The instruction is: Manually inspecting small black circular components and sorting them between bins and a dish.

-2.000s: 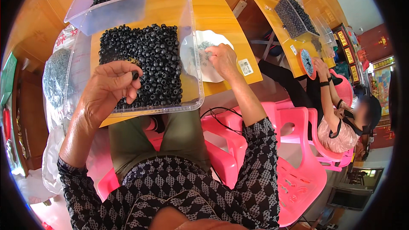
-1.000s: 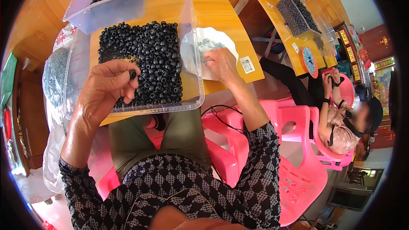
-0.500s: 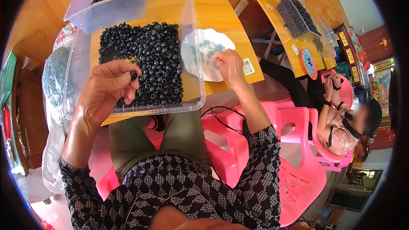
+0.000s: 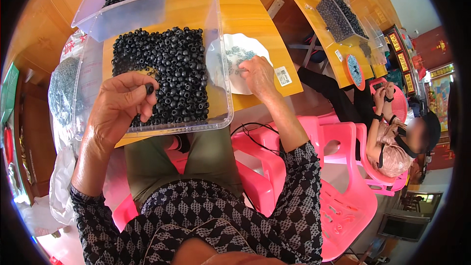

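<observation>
Left hand (image 4: 120, 105) raised, fingertips pinched; right hand (image 4: 257, 74) reaches forward, palm down.

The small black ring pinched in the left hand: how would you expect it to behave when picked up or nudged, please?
The black ring is tiny against the left hand's fingertips, so probably very light and easy to drop. Its round shape suggests it would roll if set on edge. The heap of black rings in the clear tub would likely shift loosely when pushed.
</observation>
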`<state>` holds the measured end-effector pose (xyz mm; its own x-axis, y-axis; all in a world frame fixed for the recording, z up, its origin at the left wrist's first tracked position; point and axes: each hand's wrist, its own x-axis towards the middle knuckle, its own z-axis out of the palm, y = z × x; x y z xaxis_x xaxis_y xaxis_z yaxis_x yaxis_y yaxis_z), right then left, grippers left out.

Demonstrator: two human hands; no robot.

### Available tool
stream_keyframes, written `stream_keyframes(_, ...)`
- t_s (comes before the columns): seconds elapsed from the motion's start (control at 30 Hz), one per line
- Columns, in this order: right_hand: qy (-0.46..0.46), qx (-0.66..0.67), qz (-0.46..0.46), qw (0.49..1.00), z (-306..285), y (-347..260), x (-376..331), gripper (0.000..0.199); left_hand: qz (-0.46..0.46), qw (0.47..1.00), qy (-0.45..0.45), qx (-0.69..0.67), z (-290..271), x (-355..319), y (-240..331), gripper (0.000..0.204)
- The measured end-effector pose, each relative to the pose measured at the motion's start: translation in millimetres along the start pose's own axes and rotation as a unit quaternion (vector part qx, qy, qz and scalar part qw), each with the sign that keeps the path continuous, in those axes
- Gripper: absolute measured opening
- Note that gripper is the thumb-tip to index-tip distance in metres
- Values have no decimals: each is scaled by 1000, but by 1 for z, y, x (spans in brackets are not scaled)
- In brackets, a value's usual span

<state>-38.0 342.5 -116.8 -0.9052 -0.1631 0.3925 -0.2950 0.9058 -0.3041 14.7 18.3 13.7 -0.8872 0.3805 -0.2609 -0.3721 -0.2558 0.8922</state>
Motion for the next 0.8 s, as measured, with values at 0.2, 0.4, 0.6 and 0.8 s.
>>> stream_keyframes(0.2, -43, -43, 8, 998, 1, -4, 3, 5, -1, 1000, -2, -2, 1, -1, 0, 17)
stream_keyframes(0.4, 33, 48, 13, 998, -7, -4, 2, 4, 4, 1000, -4, -17, -1, 0, -1, 17)
stream_keyframes(0.6, 79, 284, 51, 954, -43, -30, 5, 16, 12, 999, -1, -53, -3, -3, 1, 17)
stream_keyframes(0.8, 54, 438, 69, 894, -97, -106, 13, 14, -13, 996, -21, -88, -9, -2, 3, 19)
